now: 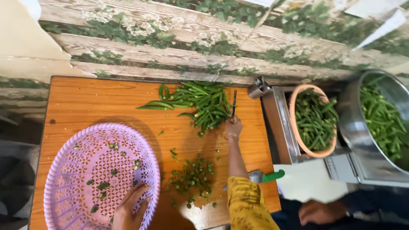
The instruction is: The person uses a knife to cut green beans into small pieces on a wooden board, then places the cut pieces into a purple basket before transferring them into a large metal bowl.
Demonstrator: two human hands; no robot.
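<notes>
My right hand (pixel 233 127), at the end of a yellow sleeve, is closed on a dark knife (pixel 234 102) whose blade points away from me. The blade lies at the right edge of a pile of whole okra (pixel 204 102) on the orange wooden table (pixel 85 102). My left hand (pixel 132 208) rests with fingers apart on the near rim of a purple perforated basket (pixel 98 170), which holds a few cut okra bits. A scatter of chopped okra pieces (pixel 191 176) lies on the table between the basket and my right arm.
To the right, a peach basket (pixel 326 151) full of okra sits on a steel stand beside a large steel bowl (pixel 353 127) of okra. A green-handled tool (pixel 268 176) lies at the table's near right corner. Another person's hand (pixel 317 211) shows at bottom right.
</notes>
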